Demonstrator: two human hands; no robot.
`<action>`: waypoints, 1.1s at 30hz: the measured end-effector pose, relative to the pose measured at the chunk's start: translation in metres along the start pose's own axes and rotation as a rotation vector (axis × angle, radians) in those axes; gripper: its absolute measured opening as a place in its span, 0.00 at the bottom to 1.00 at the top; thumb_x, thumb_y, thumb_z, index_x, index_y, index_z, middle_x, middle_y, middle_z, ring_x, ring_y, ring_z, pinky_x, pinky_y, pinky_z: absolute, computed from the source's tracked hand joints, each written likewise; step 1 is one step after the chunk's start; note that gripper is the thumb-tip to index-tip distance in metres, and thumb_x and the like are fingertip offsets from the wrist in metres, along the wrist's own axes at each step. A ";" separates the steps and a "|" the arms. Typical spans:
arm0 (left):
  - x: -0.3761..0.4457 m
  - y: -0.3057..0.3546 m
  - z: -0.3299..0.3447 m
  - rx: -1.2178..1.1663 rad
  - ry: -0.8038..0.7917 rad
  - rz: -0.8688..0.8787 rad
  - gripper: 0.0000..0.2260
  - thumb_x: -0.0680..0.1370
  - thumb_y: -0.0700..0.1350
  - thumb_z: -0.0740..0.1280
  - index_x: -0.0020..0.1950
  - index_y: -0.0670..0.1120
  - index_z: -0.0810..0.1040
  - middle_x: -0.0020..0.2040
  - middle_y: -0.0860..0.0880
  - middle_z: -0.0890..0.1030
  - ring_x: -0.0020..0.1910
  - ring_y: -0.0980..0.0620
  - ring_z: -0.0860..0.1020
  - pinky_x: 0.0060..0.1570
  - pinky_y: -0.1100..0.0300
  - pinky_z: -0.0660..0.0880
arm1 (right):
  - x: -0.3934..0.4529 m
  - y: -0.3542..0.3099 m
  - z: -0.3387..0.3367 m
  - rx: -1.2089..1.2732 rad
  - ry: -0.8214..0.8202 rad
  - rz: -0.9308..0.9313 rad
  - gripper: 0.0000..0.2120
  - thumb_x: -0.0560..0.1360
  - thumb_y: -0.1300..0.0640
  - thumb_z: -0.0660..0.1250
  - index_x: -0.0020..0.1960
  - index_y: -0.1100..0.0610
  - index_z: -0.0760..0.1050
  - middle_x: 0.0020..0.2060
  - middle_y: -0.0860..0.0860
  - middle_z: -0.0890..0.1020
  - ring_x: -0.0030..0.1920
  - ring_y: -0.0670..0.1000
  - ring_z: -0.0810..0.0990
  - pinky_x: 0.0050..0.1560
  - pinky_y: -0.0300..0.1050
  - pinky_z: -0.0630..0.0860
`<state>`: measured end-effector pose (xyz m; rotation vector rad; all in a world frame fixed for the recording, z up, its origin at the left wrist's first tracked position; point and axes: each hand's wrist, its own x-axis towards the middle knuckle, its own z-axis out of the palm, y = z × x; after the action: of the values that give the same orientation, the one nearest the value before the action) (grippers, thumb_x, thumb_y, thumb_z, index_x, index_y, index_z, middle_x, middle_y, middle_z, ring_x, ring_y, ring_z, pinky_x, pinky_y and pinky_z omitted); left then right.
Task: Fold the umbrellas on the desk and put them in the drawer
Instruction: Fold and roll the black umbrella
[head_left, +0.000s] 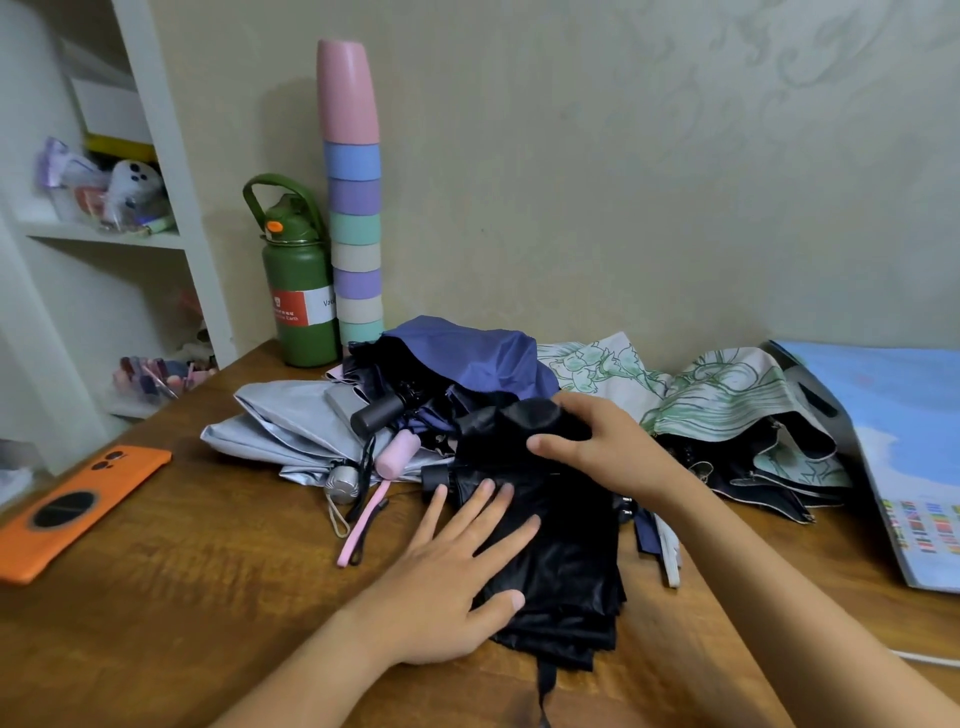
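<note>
Mostly glossy, crumpled black umbrella (561, 561)

the orange phone case (67, 512) runs off the left edge; the blue booklet (904, 457) off the right; shelf clutter (104, 192) is blurred.

Home room, wooden desk (182, 571), wallpapered wall (623, 182), cluttered white shelves (104, 239), stacked cups (356, 208)

orange phone (72, 512), green bottle (301, 291), stacked cups (354, 208)
</note>
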<state>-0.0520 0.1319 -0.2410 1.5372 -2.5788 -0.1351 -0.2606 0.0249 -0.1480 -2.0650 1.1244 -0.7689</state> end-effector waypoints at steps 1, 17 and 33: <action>0.000 -0.001 0.001 0.003 0.003 -0.001 0.29 0.85 0.63 0.50 0.81 0.64 0.37 0.80 0.58 0.29 0.76 0.59 0.24 0.76 0.45 0.29 | -0.007 -0.003 0.003 0.044 -0.001 -0.023 0.13 0.75 0.50 0.76 0.56 0.51 0.78 0.49 0.48 0.86 0.52 0.49 0.85 0.61 0.59 0.79; 0.002 -0.007 -0.011 -0.489 0.491 -0.162 0.12 0.79 0.61 0.62 0.57 0.56 0.70 0.56 0.61 0.75 0.62 0.62 0.71 0.65 0.53 0.69 | -0.098 0.034 0.010 0.102 -0.024 -0.151 0.08 0.80 0.58 0.70 0.55 0.50 0.86 0.32 0.35 0.81 0.35 0.36 0.77 0.41 0.29 0.70; 0.009 -0.010 -0.009 -0.810 0.587 -0.362 0.06 0.74 0.50 0.78 0.37 0.54 0.86 0.43 0.59 0.77 0.45 0.58 0.78 0.45 0.71 0.68 | -0.093 0.044 0.011 -0.178 0.120 -0.224 0.24 0.74 0.51 0.77 0.67 0.39 0.74 0.53 0.37 0.81 0.51 0.42 0.79 0.55 0.37 0.73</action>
<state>-0.0461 0.1188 -0.2325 1.3956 -1.4910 -0.5786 -0.3166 0.0908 -0.2052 -2.3502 1.0695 -0.9405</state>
